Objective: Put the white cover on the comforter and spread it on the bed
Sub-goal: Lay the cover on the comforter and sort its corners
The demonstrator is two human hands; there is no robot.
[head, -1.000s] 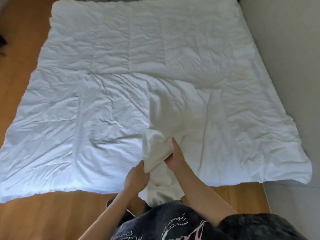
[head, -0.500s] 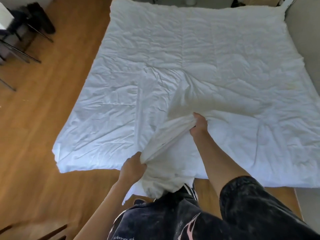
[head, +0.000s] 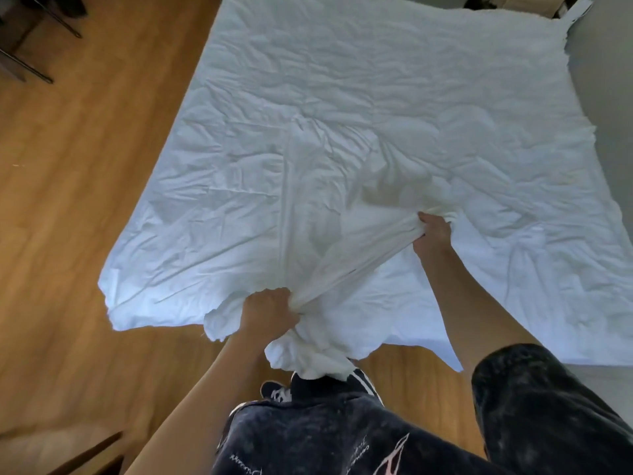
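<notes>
Opening the white cover (head: 359, 269) — stretched taut between fingers of left hand (head: 269, 315) and right hand (head: 432, 231), both curled around bunched fabric, over the comforter (head: 359, 108). Next, probably — finding the opening.

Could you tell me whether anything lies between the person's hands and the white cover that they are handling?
Nothing visible does. The left hand grips a bunched part of the white cover at the near edge, and the right hand grips it farther in, the cloth stretched taut between them over the spread comforter.
</notes>
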